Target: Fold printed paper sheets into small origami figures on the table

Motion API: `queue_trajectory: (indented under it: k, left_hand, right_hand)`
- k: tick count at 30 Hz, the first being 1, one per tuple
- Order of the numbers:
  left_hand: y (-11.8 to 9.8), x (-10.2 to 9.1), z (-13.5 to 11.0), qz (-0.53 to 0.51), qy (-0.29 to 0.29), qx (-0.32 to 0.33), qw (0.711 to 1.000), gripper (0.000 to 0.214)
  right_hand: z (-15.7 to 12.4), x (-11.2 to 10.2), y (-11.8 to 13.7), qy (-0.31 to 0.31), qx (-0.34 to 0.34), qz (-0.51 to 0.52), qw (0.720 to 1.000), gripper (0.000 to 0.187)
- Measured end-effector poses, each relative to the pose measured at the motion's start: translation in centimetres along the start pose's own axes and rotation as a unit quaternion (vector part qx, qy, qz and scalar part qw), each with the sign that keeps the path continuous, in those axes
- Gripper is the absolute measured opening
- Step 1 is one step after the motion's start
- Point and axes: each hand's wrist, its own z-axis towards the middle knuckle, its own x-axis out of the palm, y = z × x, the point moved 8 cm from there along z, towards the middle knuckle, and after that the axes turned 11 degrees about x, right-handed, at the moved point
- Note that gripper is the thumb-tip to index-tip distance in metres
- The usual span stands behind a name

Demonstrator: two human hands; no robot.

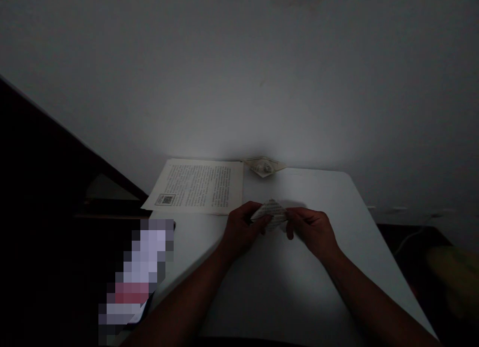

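Between my hands, above the white table [314, 187], is a small folded piece of printed paper [272, 210], pointed at the top. My left hand [244, 225] pinches its left side, with the thumb lying across the front. My right hand [312, 226] grips its right corner between thumb and fingers. Some of the fingers behind the paper are hidden. Farther back, by the wall, sits another folded paper shape [264, 166] with pointed ends and printed marks.
A stack of printed sheets [202, 184] with a QR code lies at the back left. A phone-like device [142, 267], blurred out, lies along the left edge. The wall [239, 87] rises directly behind the table. A pale cable [411, 239] runs at the right.
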Motion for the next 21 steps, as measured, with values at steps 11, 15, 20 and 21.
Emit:
queue_trajectory:
  k: [11, 15, 20, 21]
  left_hand:
    - [0.6, 0.3, -0.1, -0.072, 0.019, -0.056, 0.996, 0.03]
    - [0.9, 0.6, -0.2, -0.087, 0.037, -0.071, 0.993, 0.03]
    - [0.9, 0.9, -0.2, -0.106, 0.055, -0.081, 0.99, 0.031]
    - [0.8, 0.9, -0.2, -0.109, 0.061, -0.077, 0.989, 0.032]
  right_hand:
    - [0.0, -0.2, -0.2, -0.015, -0.007, 0.004, 1.0, 0.031]
    - [-0.1, -0.2, -0.1, -0.023, -0.004, 0.005, 1.0, 0.03]
    - [-0.2, -0.4, 0.0, -0.036, -0.006, 0.015, 0.999, 0.029]
    - [-0.2, -0.4, -0.1, -0.037, -0.006, 0.015, 0.999, 0.029]
